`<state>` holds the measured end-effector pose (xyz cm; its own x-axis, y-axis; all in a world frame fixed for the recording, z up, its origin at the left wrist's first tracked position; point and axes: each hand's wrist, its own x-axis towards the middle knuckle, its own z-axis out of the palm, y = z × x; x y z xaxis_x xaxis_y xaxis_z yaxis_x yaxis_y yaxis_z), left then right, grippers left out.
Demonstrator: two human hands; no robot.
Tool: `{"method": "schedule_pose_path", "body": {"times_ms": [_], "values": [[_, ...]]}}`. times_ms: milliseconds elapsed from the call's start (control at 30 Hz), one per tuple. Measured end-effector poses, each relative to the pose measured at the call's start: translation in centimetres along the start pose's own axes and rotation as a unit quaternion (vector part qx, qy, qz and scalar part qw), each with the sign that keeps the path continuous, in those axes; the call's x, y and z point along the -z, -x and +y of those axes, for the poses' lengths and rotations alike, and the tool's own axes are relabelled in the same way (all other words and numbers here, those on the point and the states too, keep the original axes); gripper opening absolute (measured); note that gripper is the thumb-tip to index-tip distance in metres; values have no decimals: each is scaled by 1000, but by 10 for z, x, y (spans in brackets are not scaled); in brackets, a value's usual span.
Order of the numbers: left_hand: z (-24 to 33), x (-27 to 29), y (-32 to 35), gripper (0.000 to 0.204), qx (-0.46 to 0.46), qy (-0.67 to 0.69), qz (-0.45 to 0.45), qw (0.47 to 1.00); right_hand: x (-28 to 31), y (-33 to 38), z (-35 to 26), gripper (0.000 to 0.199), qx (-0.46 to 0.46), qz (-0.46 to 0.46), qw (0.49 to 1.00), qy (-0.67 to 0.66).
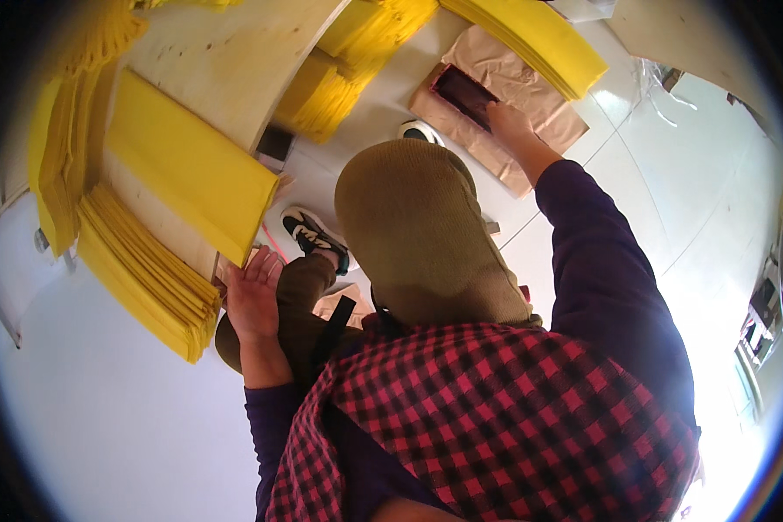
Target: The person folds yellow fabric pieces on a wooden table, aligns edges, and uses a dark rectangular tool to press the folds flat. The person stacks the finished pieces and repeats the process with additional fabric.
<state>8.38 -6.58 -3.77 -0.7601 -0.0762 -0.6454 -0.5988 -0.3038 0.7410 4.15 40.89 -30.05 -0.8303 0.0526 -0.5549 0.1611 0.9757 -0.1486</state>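
My left hand (254, 291) is at the near corner of a long folded yellow sheet (191, 165). Its fingers are stretched out beside the wooden board's edge and appear to touch that corner. Out to the right, my right hand (509, 122) reaches down to the near end of a dark red rectangular tray (463, 96) and is closed on it; its fingertips are partly hidden. Dark reddish-brown shows inside the tray, which lies on crumpled brown paper (561, 126) on the floor.
A pale wooden board (226, 52) rises at the upper left. Stacked yellow sheets (148, 270) lie left of my left hand, with more yellow stacks (322, 87) beyond my knee (409, 217). Another yellow stack (539, 39) borders the brown paper. My shoe (313, 235) rests on the tiled floor (670, 183).
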Motion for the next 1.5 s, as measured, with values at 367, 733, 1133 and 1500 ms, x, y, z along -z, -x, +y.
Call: {"method": "schedule_pose_path", "body": {"times_ms": [367,733,1133,1500], "values": [[-6,4,-8,55,-9,12,-71,997,-17,-15,-3,22,-34,-30,998,-33],[-3,-14,4,47,-12,8,-27,1000,-14,-9,1,23,-48,-22,997,-56],[-10,-25,5,42,-78,94,-80,989,112,115,42,27,44,256,963,-76],[10,-50,-12,39,-56,205,-81,974,301,260,-114,21,262,329,907,-13]]}}
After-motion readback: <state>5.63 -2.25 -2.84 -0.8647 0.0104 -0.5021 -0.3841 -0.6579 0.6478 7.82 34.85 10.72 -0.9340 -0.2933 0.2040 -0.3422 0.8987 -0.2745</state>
